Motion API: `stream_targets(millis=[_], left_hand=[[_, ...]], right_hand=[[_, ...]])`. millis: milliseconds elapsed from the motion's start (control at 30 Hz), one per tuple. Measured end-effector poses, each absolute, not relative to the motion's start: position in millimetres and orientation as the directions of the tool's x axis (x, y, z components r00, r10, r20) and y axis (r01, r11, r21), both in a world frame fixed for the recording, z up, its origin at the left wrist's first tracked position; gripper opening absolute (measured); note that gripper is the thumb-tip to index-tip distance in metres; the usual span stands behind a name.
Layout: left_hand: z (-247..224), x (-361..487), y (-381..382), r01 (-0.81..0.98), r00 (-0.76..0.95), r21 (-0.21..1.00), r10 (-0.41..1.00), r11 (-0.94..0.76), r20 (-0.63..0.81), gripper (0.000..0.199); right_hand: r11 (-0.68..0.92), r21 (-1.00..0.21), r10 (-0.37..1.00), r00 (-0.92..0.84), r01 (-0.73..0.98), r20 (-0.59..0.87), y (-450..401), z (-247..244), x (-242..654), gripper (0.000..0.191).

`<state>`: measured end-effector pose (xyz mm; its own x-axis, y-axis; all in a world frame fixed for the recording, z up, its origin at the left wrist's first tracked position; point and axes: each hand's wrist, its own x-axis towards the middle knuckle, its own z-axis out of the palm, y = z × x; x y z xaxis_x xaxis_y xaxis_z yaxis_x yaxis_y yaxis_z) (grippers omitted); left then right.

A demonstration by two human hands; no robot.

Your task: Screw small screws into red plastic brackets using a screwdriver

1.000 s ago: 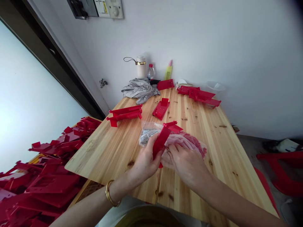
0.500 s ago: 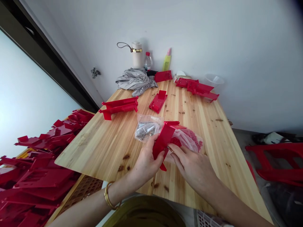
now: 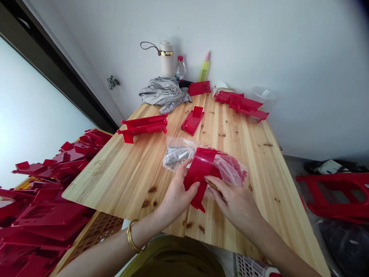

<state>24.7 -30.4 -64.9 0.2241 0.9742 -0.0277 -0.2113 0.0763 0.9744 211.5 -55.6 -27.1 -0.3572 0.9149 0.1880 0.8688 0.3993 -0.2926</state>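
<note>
My left hand (image 3: 180, 189) is closed around the left side of a red plastic panel (image 3: 201, 163), its thumb lying across the near part. The panel is tilted above the wooden table. In my right hand (image 3: 235, 198) is a thin brownish tool (image 3: 213, 184), pinched by the fingers at the panel's right edge; its kind I cannot make out. Just beyond my left hand lies a clear bag of small metal parts (image 3: 177, 154). A clear bag of small red parts (image 3: 230, 169) lies behind the panel and my right hand, partly covered by them.
More red panels (image 3: 144, 126) lie on the wooden table (image 3: 115, 177). A grey cloth (image 3: 164, 93), a flask (image 3: 166, 59), a bottle (image 3: 180, 69) and a yellow tube (image 3: 204, 69) stand by the wall. Red panels (image 3: 49, 215) are heaped at left; a red stool (image 3: 334, 192) is at right.
The red panel has turned in my left hand, so its broad face shows more. More of the tool shows in my right hand. The view has shifted slightly.
</note>
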Motion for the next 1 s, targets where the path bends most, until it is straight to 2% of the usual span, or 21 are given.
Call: stream_targets(millis=[200, 367, 433, 533, 667, 767, 867, 1000], left_hand=[[-63, 21, -28, -0.370, 0.269, 0.899, 0.953, 0.236, -0.139, 0.070], [-62, 20, -28, -0.332, 0.263, 0.902, 0.946, 0.276, -0.192, 0.026], [-62, 20, -28, -0.333, 0.270, 0.895, 0.939, 0.297, -0.211, 0.021], [-61, 21, -27, -0.381, 0.273, 0.866, 0.934, 0.324, -0.230, 0.022], [-61, 21, -27, -0.430, 0.266, 0.828, 0.927, 0.360, -0.265, 0.021], [-62, 21, -28, -0.409, 0.254, 0.842, 0.930, 0.351, -0.265, 0.022], [-63, 19, -27, -0.339, 0.210, 0.896, 0.952, 0.286, -0.224, 0.023], [-60, 13, -23, -0.115, 0.185, 0.990, 0.981, 0.085, -0.063, 0.018]], right_hand=[[0.346, -0.523, 0.938, -0.280, 0.779, 0.203, -59, -37, 216, 0.031], [0.332, -0.673, 0.943, -0.247, 0.661, 0.222, -61, -38, 210, 0.029], [0.335, -0.694, 0.942, -0.236, 0.637, 0.238, -61, -38, 206, 0.028], [0.347, -0.667, 0.938, -0.224, 0.660, 0.266, -60, -40, 201, 0.026], [0.384, -0.548, 0.916, -0.231, 0.743, 0.328, -60, -44, 197, 0.025], [0.406, -0.464, 0.899, -0.253, 0.787, 0.358, -64, -43, 196, 0.024], [0.410, -0.413, 0.894, -0.269, 0.813, 0.358, -70, -37, 200, 0.024], [0.457, -0.350, 0.869, -0.326, 0.818, 0.373, -70, -24, 211, 0.023]])
